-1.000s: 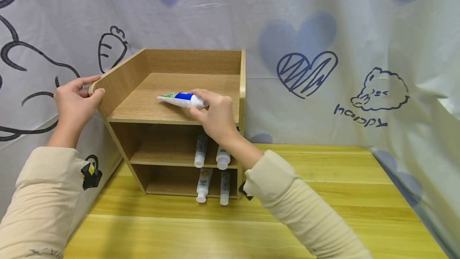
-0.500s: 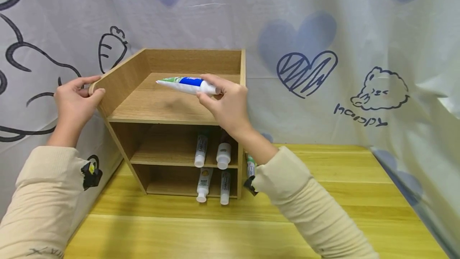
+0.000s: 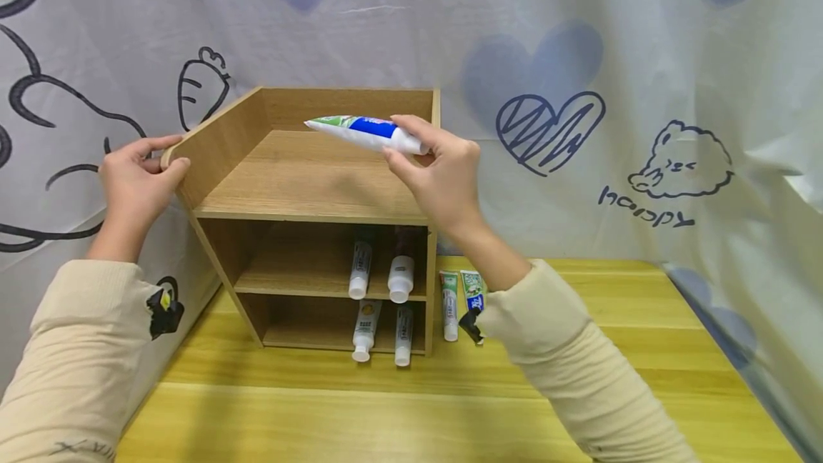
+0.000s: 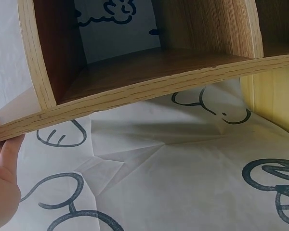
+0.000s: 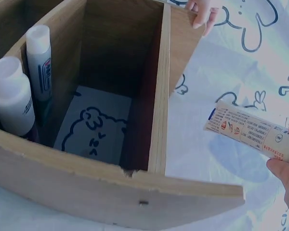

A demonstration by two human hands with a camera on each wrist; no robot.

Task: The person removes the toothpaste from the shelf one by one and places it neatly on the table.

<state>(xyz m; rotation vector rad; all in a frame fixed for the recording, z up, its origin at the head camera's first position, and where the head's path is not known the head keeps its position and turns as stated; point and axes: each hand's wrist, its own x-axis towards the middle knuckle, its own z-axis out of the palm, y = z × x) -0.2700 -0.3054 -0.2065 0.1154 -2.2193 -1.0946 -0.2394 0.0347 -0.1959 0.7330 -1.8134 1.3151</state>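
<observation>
A wooden shelf unit [image 3: 215, 163] with a top tray and two compartments stands on the table. My left hand [image 3: 138, 177] grips the front edge of its left side panel, thumb in front. Above the top shelf, toward the right, my right hand [image 3: 444, 170] pinches a toothpaste tube [image 3: 366, 131] near its white cap end. The tube is white, blue and green, with its flat end pointing left. In the right wrist view its printed back [image 5: 248, 127] shows. Two tubes lie in the middle compartment, a slim one [image 3: 360, 266] and a wider one [image 3: 401, 277], caps toward me.
The lowest compartment holds two more tubes, a white one [image 3: 364, 327] and a slim one [image 3: 403, 334]. Right of the unit, a slim tube [image 3: 449, 306] and a green-blue tube [image 3: 473, 290], partly hidden by my sleeve, lie on the yellow table [image 3: 579, 363]. A printed curtain [image 3: 546, 56] hangs behind.
My right hand has lifted the toothpaste tube from low over the top shelf and carried it up and to the right. Two tubes beside the unit have come into view. My left hand stays put.
</observation>
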